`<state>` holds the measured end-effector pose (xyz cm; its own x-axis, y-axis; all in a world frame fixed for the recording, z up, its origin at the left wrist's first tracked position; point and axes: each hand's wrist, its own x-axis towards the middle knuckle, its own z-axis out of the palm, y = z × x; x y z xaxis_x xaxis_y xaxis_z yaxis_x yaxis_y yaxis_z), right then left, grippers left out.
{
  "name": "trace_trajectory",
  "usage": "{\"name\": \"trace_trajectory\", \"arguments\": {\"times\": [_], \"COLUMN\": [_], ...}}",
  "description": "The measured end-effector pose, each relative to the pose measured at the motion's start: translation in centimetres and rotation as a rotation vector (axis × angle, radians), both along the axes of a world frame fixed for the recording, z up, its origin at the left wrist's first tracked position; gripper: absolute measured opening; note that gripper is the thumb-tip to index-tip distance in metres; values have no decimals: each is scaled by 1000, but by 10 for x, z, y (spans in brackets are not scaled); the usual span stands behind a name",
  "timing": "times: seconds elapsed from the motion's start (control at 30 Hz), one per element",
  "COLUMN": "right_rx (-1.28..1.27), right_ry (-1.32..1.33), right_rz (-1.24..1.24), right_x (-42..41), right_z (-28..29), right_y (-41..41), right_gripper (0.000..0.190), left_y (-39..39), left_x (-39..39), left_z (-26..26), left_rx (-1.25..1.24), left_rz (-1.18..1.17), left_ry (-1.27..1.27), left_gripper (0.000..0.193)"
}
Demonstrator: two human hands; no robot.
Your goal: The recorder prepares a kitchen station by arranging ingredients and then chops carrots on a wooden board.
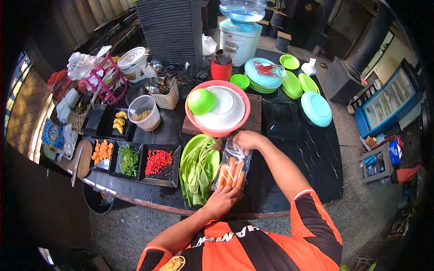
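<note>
A clear plastic bag of sausages [232, 171] lies on the black tabletop before me. My right hand [249, 140] grips the bag's upper end, its fingertips partly hidden behind the plastic. At the lower end, my left hand [224, 202] holds the bag with its fingers over the sausage ends. Just left of the bag, leafy greens [198, 176] with long stems rest on a green plate [215, 159] and hang over its near edge. Beyond the bag stands a pink basin [248, 111] with a white lid or plate [230, 117] and a green bowl [201, 101] on top.
Black trays hold chopped red chillies [158, 162], chopped green herbs [128, 161] and orange pieces [102, 150]. A knife [77, 164] lies on a round wooden board [86, 157] near the left edge. Stacked plates [262, 76] and a black tray [280, 117] are at the right.
</note>
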<state>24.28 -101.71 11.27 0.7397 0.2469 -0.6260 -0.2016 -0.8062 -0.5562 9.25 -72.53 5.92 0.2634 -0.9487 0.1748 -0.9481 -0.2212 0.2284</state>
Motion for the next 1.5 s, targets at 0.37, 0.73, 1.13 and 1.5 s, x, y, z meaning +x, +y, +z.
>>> {"name": "trace_trajectory", "arguments": {"times": [0.37,0.73,1.13,1.5], "right_rx": [-222,-212,78,529], "right_ry": [151,54,-1130,-708], "right_rz": [505,363,-1050,-733], "right_x": [6,-2,-116,-240], "right_z": [-44,-13,-21,-50], "right_y": [20,11,13,188], "right_gripper": [55,31,35,28], "left_y": [-10,-12,-8,37], "left_x": [-1,6,9,13], "left_z": [-20,-20,-15,9], "left_rx": [3,1,-247,-847], "left_rz": [-14,-23,23,463], "left_ry": [54,146,563,1797], "left_gripper": [44,43,28,39]}}
